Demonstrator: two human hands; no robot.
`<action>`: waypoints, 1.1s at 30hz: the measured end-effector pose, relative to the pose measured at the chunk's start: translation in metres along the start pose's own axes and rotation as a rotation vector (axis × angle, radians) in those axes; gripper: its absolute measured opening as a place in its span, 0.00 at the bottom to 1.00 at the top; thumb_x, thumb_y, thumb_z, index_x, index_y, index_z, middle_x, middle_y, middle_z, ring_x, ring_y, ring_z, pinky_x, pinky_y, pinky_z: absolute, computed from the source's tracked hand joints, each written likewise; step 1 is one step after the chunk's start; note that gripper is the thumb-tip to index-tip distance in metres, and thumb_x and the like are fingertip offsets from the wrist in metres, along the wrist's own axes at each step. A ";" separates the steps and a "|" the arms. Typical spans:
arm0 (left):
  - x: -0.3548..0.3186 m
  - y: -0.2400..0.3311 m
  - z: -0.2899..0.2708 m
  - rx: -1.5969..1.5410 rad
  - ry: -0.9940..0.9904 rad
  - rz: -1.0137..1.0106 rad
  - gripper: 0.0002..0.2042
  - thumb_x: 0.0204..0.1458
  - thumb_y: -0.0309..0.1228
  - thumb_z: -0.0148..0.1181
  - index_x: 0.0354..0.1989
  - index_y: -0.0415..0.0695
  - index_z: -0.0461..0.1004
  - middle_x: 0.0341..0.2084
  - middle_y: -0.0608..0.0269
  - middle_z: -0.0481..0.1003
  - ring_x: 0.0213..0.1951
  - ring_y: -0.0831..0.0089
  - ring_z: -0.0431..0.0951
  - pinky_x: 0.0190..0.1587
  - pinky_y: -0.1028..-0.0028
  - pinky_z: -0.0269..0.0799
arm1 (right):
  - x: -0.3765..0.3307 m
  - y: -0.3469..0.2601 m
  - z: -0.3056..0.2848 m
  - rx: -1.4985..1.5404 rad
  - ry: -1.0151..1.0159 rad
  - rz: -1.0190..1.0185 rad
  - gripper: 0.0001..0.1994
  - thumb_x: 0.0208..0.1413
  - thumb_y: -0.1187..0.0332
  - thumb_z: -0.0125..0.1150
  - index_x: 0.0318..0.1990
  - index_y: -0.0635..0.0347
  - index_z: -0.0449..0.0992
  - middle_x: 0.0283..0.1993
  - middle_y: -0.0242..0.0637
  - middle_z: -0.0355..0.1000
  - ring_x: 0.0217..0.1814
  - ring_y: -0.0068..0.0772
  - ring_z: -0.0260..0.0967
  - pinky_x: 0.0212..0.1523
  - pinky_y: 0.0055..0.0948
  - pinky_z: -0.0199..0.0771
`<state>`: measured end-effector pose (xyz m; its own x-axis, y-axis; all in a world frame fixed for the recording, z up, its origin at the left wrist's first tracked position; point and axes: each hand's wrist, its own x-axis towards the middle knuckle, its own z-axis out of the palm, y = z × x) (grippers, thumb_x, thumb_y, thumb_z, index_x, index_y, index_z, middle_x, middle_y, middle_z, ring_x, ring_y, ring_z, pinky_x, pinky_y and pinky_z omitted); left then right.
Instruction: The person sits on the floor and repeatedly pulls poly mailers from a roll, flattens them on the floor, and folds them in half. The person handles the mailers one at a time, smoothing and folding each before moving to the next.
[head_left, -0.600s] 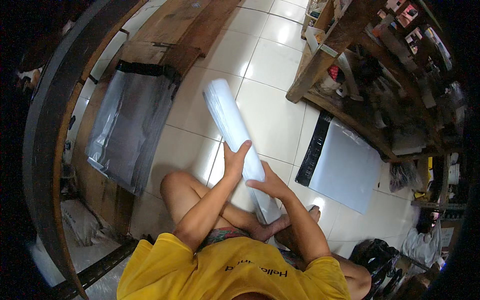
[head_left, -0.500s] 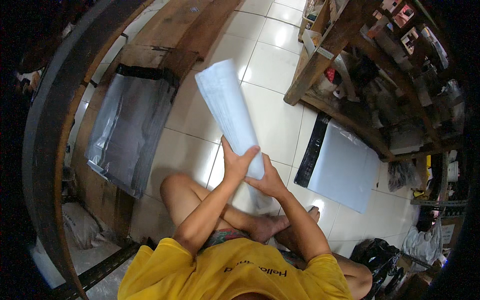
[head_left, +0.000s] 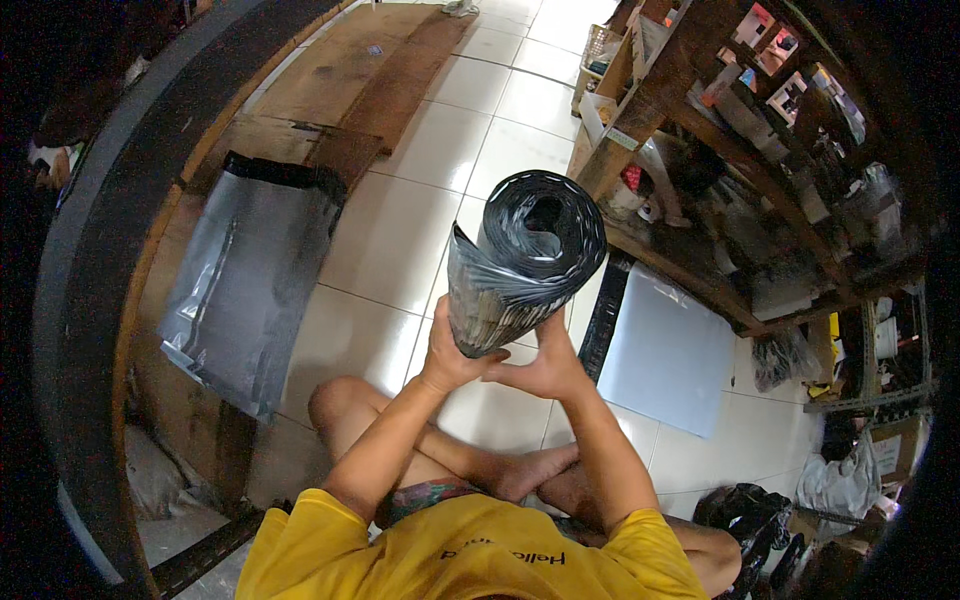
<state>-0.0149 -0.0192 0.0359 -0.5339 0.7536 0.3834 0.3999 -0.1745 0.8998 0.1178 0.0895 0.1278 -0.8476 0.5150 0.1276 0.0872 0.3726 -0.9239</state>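
Note:
A thick roll of plastic mailer bags (head_left: pixel 522 265) stands raised in front of me, its dark spiral end facing up. Many thin layers show at that end, and one outer edge flares loose on the left. My left hand (head_left: pixel 452 350) is wrapped round the lower left of the roll. Opposite it, my right hand (head_left: pixel 547 365) grips the lower right, its thumb reaching across toward the left hand. Some fingers of both hands are hidden behind the roll.
A grey mailer bag (head_left: pixel 250 275) with black edges lies on brown boards at the left. To the right, a pale blue mailer bag (head_left: pixel 665 345) lies on the tiles beside a wooden rack (head_left: pixel 690 280). A black plastic bag (head_left: pixel 745 525) sits near my right knee.
The roll has turned from lying lengthwise with its pale side showing to standing with its dark spiral end up. Both hands have shifted their hold to its base.

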 end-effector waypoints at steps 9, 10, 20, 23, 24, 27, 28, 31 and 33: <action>-0.038 -0.085 0.023 0.129 -0.033 -0.130 0.45 0.38 0.38 0.81 0.62 0.40 0.56 0.48 0.46 0.77 0.49 0.51 0.79 0.53 0.60 0.75 | 0.011 0.031 0.041 -0.080 0.152 0.088 0.43 0.37 0.54 0.82 0.61 0.60 0.68 0.61 0.45 0.70 0.64 0.43 0.68 0.67 0.43 0.62; -0.032 -0.071 0.020 0.105 -0.039 -0.178 0.46 0.37 0.38 0.81 0.62 0.40 0.57 0.47 0.47 0.77 0.48 0.51 0.80 0.51 0.60 0.76 | 0.010 0.026 0.039 -0.209 0.299 -0.067 0.25 0.45 0.61 0.79 0.51 0.57 0.79 0.50 0.38 0.79 0.55 0.40 0.74 0.61 0.40 0.68; -0.016 -0.041 0.004 0.108 -0.046 -0.038 0.47 0.34 0.34 0.83 0.62 0.43 0.57 0.46 0.49 0.75 0.45 0.49 0.79 0.48 0.60 0.77 | 0.008 -0.039 -0.008 -0.424 0.092 -0.362 0.31 0.48 0.52 0.75 0.56 0.58 0.73 0.57 0.40 0.73 0.60 0.42 0.70 0.62 0.39 0.67; -0.031 -0.053 0.014 0.063 -0.015 -0.088 0.50 0.32 0.32 0.84 0.64 0.44 0.53 0.50 0.47 0.72 0.50 0.46 0.77 0.51 0.58 0.75 | -0.012 -0.002 0.002 -0.109 0.049 -0.139 0.34 0.46 0.49 0.75 0.60 0.54 0.73 0.63 0.40 0.70 0.68 0.43 0.63 0.72 0.45 0.54; -0.033 -0.050 0.015 0.083 -0.002 -0.096 0.50 0.32 0.32 0.83 0.64 0.44 0.53 0.51 0.46 0.71 0.51 0.46 0.76 0.52 0.57 0.74 | -0.014 0.004 0.008 -0.047 0.082 -0.102 0.36 0.43 0.51 0.79 0.59 0.55 0.73 0.62 0.40 0.70 0.67 0.42 0.63 0.71 0.43 0.56; -0.032 -0.054 0.020 0.113 0.019 -0.124 0.50 0.34 0.33 0.83 0.65 0.43 0.52 0.52 0.45 0.71 0.53 0.46 0.75 0.54 0.57 0.73 | -0.015 0.010 0.004 -0.054 0.073 0.035 0.43 0.33 0.56 0.86 0.59 0.59 0.72 0.62 0.42 0.69 0.66 0.41 0.64 0.68 0.41 0.61; -0.033 -0.054 0.019 0.122 0.005 -0.163 0.50 0.34 0.33 0.83 0.65 0.43 0.52 0.52 0.45 0.71 0.53 0.46 0.75 0.54 0.57 0.73 | -0.013 0.007 0.005 -0.005 0.084 0.042 0.43 0.33 0.55 0.86 0.60 0.59 0.72 0.63 0.43 0.69 0.67 0.41 0.64 0.68 0.41 0.60; -0.035 -0.064 0.021 0.103 -0.007 -0.251 0.49 0.35 0.33 0.82 0.65 0.43 0.53 0.53 0.44 0.70 0.54 0.46 0.74 0.55 0.57 0.73 | -0.011 -0.004 -0.011 -0.074 0.086 0.000 0.51 0.35 0.50 0.84 0.67 0.61 0.62 0.66 0.46 0.65 0.69 0.45 0.61 0.71 0.40 0.57; -0.035 -0.069 0.027 0.094 0.008 -0.251 0.49 0.35 0.33 0.82 0.65 0.43 0.53 0.53 0.44 0.70 0.54 0.46 0.74 0.55 0.57 0.73 | -0.012 0.004 -0.037 -0.068 0.174 -0.146 0.55 0.40 0.42 0.79 0.70 0.63 0.57 0.67 0.48 0.63 0.70 0.47 0.59 0.72 0.41 0.55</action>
<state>-0.0033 -0.0161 -0.0451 -0.6312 0.7604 0.1528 0.3216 0.0774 0.9437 0.1476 0.1129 0.1357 -0.7515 0.5751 0.3234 0.0104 0.5005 -0.8657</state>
